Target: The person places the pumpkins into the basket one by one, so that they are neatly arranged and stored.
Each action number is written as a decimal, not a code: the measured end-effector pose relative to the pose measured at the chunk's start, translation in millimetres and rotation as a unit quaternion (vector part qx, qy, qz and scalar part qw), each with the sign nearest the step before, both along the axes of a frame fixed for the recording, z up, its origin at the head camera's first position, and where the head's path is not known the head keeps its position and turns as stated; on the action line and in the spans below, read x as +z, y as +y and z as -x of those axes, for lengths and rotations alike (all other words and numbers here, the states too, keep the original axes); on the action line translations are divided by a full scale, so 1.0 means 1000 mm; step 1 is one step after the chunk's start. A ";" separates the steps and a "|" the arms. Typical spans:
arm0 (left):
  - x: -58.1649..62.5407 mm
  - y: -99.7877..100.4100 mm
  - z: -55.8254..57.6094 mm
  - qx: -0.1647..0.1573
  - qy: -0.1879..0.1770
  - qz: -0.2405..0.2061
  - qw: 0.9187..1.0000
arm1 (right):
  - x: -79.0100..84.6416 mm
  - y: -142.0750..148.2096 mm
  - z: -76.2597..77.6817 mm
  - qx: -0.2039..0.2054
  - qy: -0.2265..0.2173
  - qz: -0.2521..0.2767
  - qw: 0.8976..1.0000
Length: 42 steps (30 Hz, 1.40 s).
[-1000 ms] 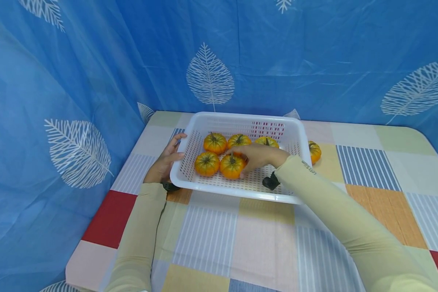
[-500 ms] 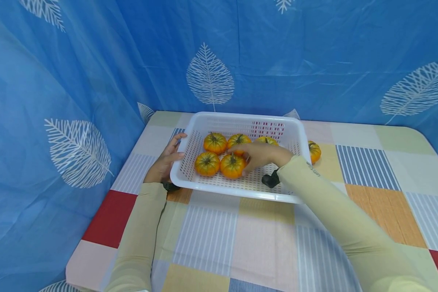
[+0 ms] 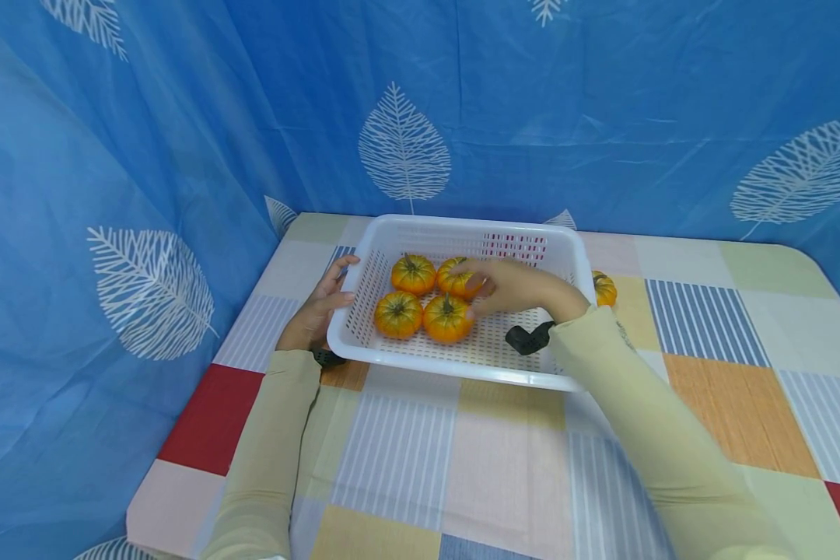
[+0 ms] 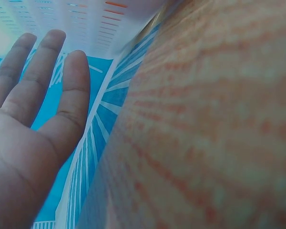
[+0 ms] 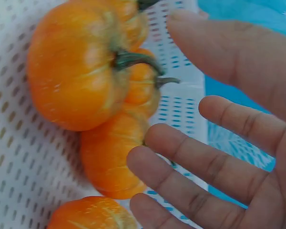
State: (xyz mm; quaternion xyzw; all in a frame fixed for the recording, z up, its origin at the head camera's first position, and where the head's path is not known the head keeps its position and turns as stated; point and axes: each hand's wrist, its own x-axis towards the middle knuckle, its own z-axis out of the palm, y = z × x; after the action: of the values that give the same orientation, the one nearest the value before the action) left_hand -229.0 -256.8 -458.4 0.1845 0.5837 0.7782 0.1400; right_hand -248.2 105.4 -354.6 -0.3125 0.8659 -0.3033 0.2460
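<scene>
A white perforated plastic basket [image 3: 455, 375] holds several small orange pumpkins. One pumpkin [image 3: 447, 320] lies front and centre, another [image 3: 397, 315] to its left, and two more, a left one [image 3: 413, 274] and a middle one [image 3: 456, 280], behind them. My right hand [image 3: 514, 288] hovers over the basket just right of these, holding nothing; its spread fingers and thumb show apart from the large pumpkin [image 5: 71, 67] in the right wrist view. My left hand [image 3: 315, 311] rests at the basket's left side, fingertips at the rim, its fingers [image 4: 76, 90] nearly straight in the left wrist view.
Outside the basket's right wall sits another pumpkin [image 3: 604, 290]. A patchwork-patterned cloth [image 3: 504, 467] covers the table. Blue curtains [image 3: 504, 117] with white leaf prints hang behind and to the left. A black wrist camera [image 3: 528, 339] is at my right wrist.
My right hand has moved right and away from the front middle pumpkin, which stays in place. It now covers the back right pumpkin from the head view. The left hand has not moved.
</scene>
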 end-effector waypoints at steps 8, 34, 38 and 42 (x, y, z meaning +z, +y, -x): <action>0.003 0.001 -0.002 0.001 0.003 0.007 1.000 | 0.008 0.006 -0.008 -0.019 0.040 0.062 0.997; 0.002 0.002 -0.001 -0.003 0.006 0.002 1.000 | 0.034 0.042 -0.050 -0.062 0.096 0.232 0.966; 0.002 0.001 -0.001 -0.001 0.003 0.002 1.000 | 0.035 0.053 -0.054 -0.062 0.092 0.281 0.953; 0.004 0.001 -0.003 0.001 0.001 0.008 1.000 | 0.034 0.061 -0.058 -0.070 0.090 0.313 0.943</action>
State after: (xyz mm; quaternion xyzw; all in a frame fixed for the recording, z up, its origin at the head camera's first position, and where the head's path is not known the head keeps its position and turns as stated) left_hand -226.2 -255.9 -454.8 0.1840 0.5899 0.7737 0.1403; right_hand -190.5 166.9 -320.2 -0.3383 0.7652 -0.5466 0.0351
